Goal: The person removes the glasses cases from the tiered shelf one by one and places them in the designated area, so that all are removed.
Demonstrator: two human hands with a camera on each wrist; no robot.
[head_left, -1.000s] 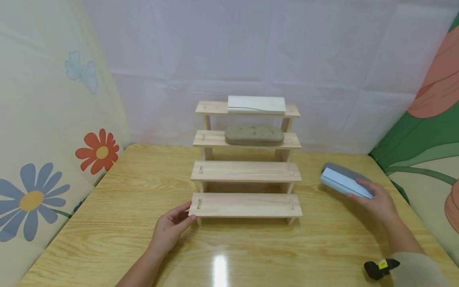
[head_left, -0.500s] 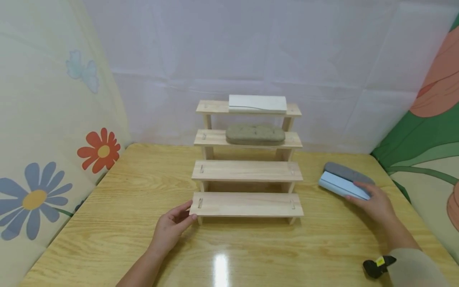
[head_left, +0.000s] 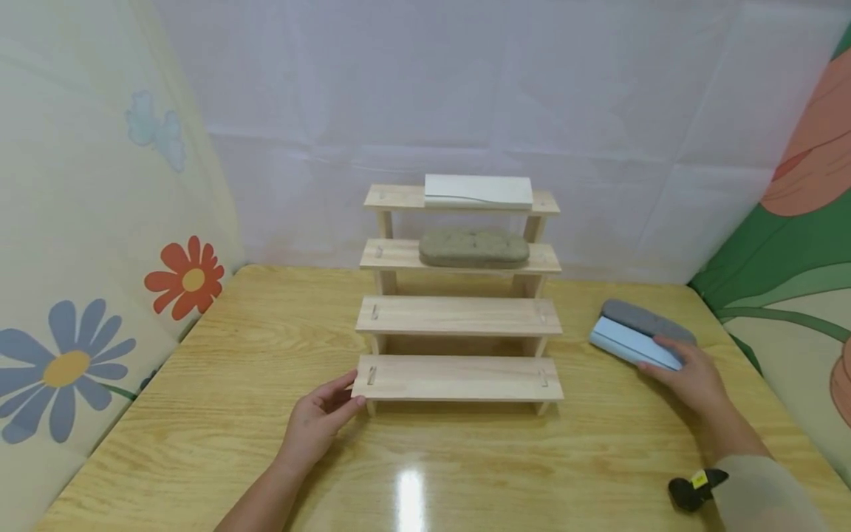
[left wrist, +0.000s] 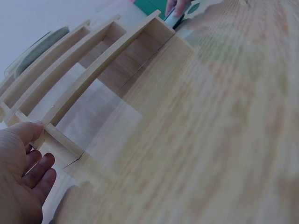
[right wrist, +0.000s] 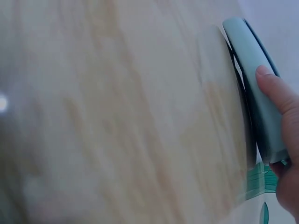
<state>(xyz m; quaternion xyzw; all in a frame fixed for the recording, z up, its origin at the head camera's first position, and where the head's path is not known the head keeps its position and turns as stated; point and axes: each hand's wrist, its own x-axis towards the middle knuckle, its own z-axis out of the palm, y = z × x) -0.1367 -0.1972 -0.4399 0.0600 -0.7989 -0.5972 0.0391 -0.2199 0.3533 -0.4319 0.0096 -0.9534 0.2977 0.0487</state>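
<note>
A four-tier wooden display stand (head_left: 459, 378) is at the middle of the table. My left hand (head_left: 318, 427) holds the left end of its lowest shelf, thumb at the front corner; in the left wrist view the other fingers curl loosely below. At the right, my right hand (head_left: 691, 377) grips a light blue glasses case (head_left: 631, 346) by its right end, thumb on the near side. Whether the case touches the table I cannot tell. Just behind it lies a grey glasses case (head_left: 645, 319). A white glasses case (head_left: 477, 191) sits on the top shelf, an olive tufted case (head_left: 473, 248) on the second.
The two lower shelves are bare wood. A glossy wood-grain table (head_left: 199, 414) extends around the stand. Behind hangs a white cloth (head_left: 425, 89), with flower-printed panels (head_left: 66, 222) at both sides. A black device (head_left: 694, 489) is at my right wrist.
My right hand has shifted slightly left and nearer with the light blue case, showing more of the grey case behind. My left hand keeps its place on the stand.
</note>
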